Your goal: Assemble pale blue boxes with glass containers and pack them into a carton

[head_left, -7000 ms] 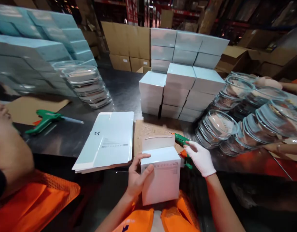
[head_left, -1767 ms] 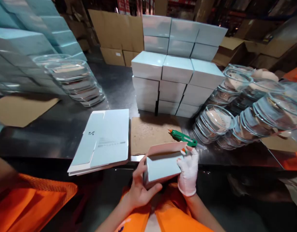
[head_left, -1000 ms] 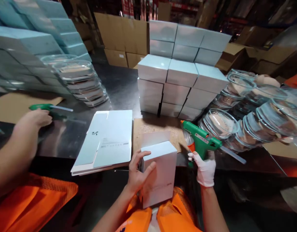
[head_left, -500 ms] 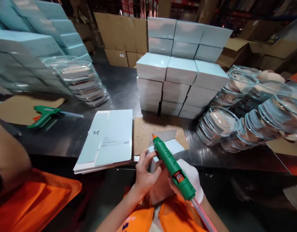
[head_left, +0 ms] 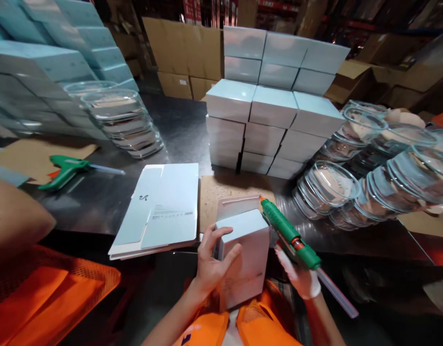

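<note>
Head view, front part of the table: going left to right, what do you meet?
Green glue gun lying on the table → flat stack of unfolded cartons → left hand gripping the pale box → green glue gun in the gloved right hand → rows of clear glass bowls.

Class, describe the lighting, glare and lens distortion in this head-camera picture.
Head view: overhead light leaves glare on the shiny metal table and the stacked clear glass bowls; the background is dim; pale blue boxes at far left look stretched and soft, showing wide-angle distortion.
</note>
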Demonstrator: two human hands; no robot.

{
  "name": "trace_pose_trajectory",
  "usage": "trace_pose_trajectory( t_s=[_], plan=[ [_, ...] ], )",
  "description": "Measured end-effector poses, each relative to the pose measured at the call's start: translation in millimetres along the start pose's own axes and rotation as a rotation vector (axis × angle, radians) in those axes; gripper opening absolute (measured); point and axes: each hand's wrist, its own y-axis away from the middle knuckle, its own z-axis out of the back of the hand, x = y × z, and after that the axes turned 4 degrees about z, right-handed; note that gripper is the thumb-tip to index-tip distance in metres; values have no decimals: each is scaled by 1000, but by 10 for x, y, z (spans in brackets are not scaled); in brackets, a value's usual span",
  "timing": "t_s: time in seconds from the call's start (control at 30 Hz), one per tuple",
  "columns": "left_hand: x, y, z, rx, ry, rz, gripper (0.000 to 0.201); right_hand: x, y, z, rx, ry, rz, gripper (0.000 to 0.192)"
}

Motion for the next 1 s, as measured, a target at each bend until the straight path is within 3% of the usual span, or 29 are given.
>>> trace_pose_trajectory(
  t_s=[0.1,0.2,0.3,0.4,0.5,0.57,0.7,0.8,0.87,0.93,1.0],
  plan=[
    [45,-17,67,-23,35,16,27,-135,-152,-22,-97,-227,-294,50],
    [65,-53,132,-47,79,21,28,-259,-466,-102,-30,-435,-549,62],
    [66,-79,189,-67,127,35,30,-327,-769,-83,82,-336,-636,59],
    [70,-88,228,-102,143,53,34,-284,-906,96,133,-138,-658,50],
    [73,-95,210,-56,169,39,35,-59,-894,202,37,-114,-533,40],
    [66,-97,161,25,198,13,34,167,-868,118,23,-194,-419,49],
    [52,-83,50,95,258,-20,35,499,-872,-229,332,-530,-363,62],
    [77,-82,21,54,338,19,35,476,-864,-314,349,-620,-302,58],
    [115,-98,29,29,472,49,44,391,-833,-242,418,-580,-128,65],
    [162,-119,50,23,590,44,56,329,-792,-137,582,-501,95,79],
    [210,-135,75,59,590,7,45,321,-754,-70,681,-386,292,76]
  ],
)
